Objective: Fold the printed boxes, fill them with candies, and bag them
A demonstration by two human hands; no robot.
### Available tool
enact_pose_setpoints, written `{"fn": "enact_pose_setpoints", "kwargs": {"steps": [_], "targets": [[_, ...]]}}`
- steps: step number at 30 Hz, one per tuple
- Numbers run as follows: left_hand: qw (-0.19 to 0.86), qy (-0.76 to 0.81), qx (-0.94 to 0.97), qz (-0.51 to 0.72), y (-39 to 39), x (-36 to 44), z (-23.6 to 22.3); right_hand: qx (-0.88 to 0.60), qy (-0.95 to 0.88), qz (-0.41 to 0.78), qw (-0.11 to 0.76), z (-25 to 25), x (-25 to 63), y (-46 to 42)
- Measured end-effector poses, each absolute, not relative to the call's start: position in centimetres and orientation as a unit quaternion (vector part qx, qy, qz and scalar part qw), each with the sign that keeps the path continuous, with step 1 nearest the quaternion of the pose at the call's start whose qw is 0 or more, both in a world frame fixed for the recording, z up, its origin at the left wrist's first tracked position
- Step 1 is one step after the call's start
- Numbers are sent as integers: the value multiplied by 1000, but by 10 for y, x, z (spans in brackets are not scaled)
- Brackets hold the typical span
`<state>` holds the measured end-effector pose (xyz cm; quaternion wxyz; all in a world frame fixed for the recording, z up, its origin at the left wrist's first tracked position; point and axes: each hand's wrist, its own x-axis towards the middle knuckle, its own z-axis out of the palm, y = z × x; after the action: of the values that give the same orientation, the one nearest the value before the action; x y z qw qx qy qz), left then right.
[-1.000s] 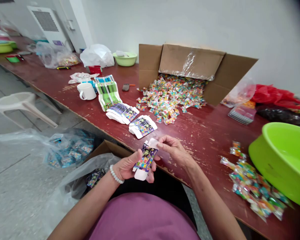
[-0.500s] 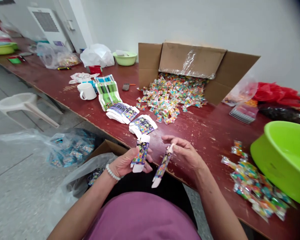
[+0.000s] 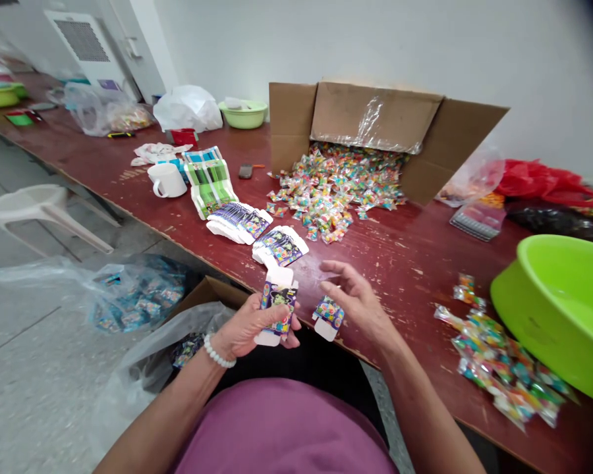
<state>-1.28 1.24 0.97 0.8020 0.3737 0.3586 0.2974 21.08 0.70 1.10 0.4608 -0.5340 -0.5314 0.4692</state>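
Observation:
My left hand (image 3: 257, 326) is closed around a small purple printed carton (image 3: 279, 303), its white end flaps standing out at top and bottom. To its right, a second printed carton (image 3: 330, 312) rests at the table's front edge, one white flap toward me. Just above that carton is my right hand (image 3: 358, 299), thumb and fingers apart; it partly covers the carton's far side. Beyond my hands lie a fanned stack of flat purple cartons (image 3: 281, 245) and another such stack (image 3: 242, 220). Green printed cartons (image 3: 211, 184) lie behind them.
Wrapped candies (image 3: 326, 191) spill from a cardboard box (image 3: 375, 115) by the wall. More candies (image 3: 508, 365) lie beside a green basin (image 3: 534, 296) at right. A white mug (image 3: 167, 180) stands left. Below the table are plastic bags (image 3: 138, 299) and a white stool (image 3: 27, 201).
One carton in my left hand became two. My right hand drew one away to the right and let go of it at the table edge; the other stays in my left hand.

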Motion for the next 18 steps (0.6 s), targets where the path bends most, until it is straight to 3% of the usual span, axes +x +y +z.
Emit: {"fn": "enact_pose_setpoints", "kwargs": {"steps": [4, 6, 12, 18], "targets": [[757, 398, 394, 336, 9, 0, 5, -415, -503, 627, 426, 18, 172, -2], [736, 402, 420, 348, 9, 2, 1, -437, -509, 600, 436, 15, 163, -1], [598, 446, 499, 441, 6, -7, 3, -560, -584, 376, 452, 10, 161, 6], [524, 470, 513, 491, -4, -4, 4, -512, -516, 442, 526, -3, 147, 4]]}}
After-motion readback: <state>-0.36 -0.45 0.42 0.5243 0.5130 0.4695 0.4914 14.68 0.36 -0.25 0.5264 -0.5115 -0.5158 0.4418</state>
